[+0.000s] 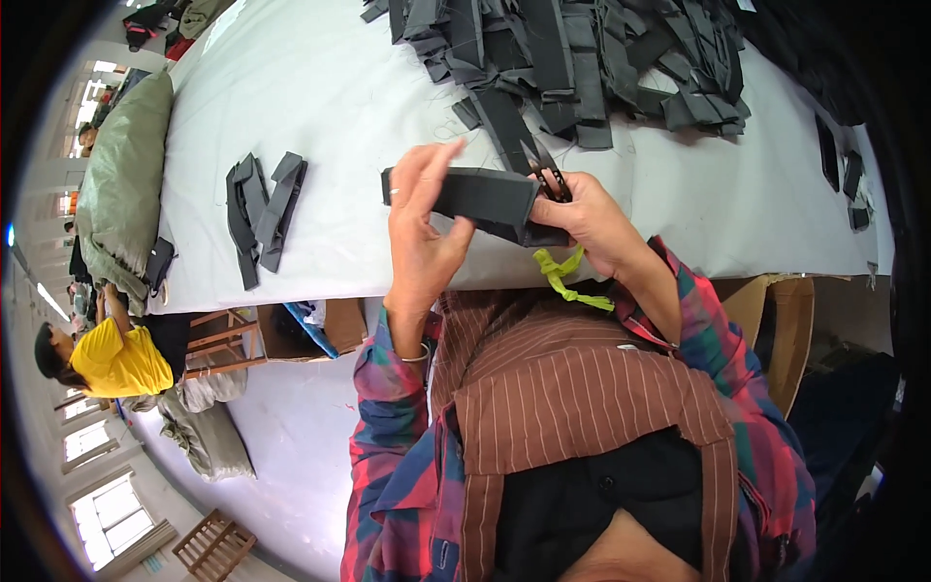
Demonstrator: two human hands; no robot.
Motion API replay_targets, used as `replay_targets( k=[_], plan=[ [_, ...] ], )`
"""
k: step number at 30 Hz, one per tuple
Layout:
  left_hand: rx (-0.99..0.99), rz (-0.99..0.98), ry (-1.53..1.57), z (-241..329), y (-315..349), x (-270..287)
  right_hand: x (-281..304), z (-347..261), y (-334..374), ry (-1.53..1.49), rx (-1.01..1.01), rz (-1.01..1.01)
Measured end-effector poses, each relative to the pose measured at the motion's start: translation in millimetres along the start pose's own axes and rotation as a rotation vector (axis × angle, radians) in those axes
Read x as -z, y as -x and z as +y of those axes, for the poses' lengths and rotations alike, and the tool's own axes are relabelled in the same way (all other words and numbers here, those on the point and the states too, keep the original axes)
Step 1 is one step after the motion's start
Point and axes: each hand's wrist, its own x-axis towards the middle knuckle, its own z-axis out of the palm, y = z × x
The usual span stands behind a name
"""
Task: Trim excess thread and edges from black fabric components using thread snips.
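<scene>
A folded dark grey fabric strip [485, 197] is raised above the near edge of the white table. My right hand [599, 218] grips its right end, and in the same fingers sits a small pair of black scissors [549, 175], blades pointing up and away. A yellow-green ribbon [565, 279] hangs below that hand. My left hand [424, 218] is across the strip's left part, fingers stretched upward and thumb apart, the fingertips slightly blurred. Beyond both hands a heap of similar dark strips [572, 58] covers the far table, with loose threads about it.
Several folded strips [267, 209] lie left on the white table [339, 107]. Along its left edge lies a bulky pale green sack [126, 145]. A person in a yellow top [126, 359] is farther left. Cardboard boxes [335, 330] stand below the near edge.
</scene>
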Motion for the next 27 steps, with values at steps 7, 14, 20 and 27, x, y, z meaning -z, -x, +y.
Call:
replay_targets(
  k=[7,14,20,27],
  plan=[
    [0.484,0.49,0.097,-10.0,45.0,-12.8,-11.5,2.0,-8.0,-0.237,0.001,0.166],
    [0.746,0.053,1.186,26.2,36.2,-25.8,-24.5,4.1,-6.7,-0.36,0.063,0.008],
    [0.771,0.198,1.293,26.7,32.2,-24.5,-24.8,5.3,2.1,-0.189,0.138,-0.047],
    [0.753,0.24,1.258,21.2,38.4,-19.7,-23.6,1.6,6.1,0.259,0.445,0.075]
  ],
)
